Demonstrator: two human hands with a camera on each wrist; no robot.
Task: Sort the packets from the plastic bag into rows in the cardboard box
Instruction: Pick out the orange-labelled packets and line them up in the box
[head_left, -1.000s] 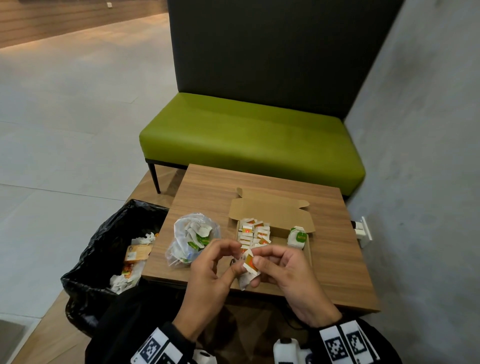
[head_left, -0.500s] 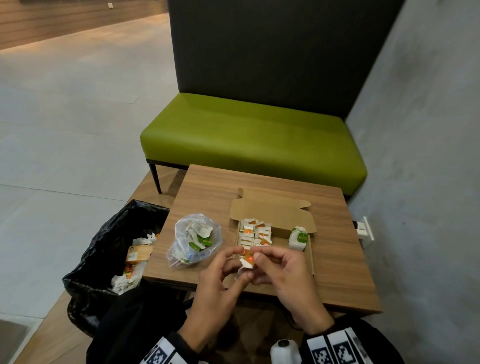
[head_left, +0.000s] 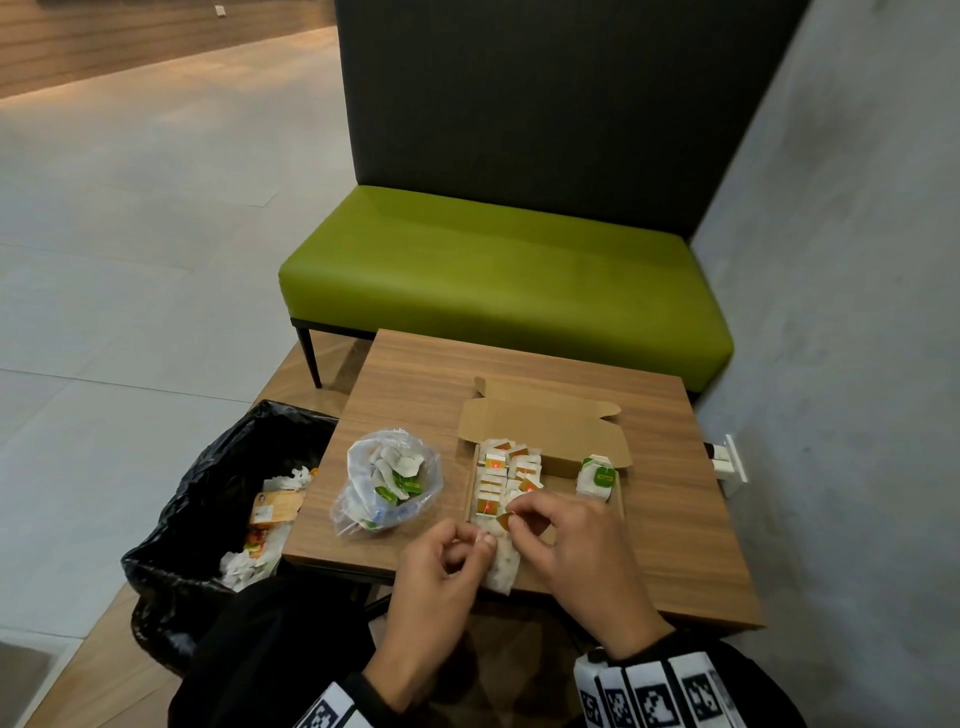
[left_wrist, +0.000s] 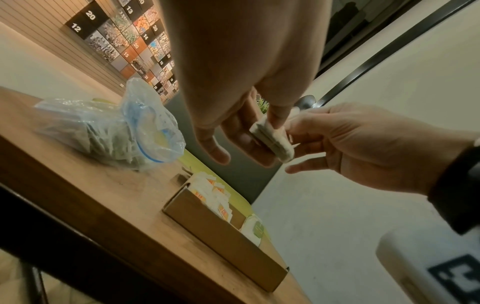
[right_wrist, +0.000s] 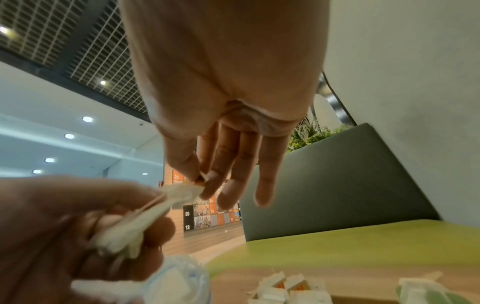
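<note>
Both hands work over the near edge of the wooden table (head_left: 675, 545), just in front of the cardboard box (head_left: 545, 441). Left hand (head_left: 441, 566) — thumb and fingers curled, pinching the lower part of a small white packet stack (head_left: 501, 566). Right hand (head_left: 576, 540) — thumb and forefinger pinched on the orange tag (head_left: 505, 519) at the top of the same stack; other fingers loosely extended, seen in the right wrist view.

Box sits open, lid flap folded back. Orange-tagged packets (head_left: 506, 470) stand in rows along its left side; a green-tagged packet bundle (head_left: 597, 475) stands at its right end, apart from them.

The clear plastic bag (head_left: 387, 478) lies on the table just left of the box, mouth open, green-tagged packets inside. A black bin bag (head_left: 208, 493) with paper waste sits on the floor left of the table. Green bench (head_left: 493, 280) beyond.
</note>
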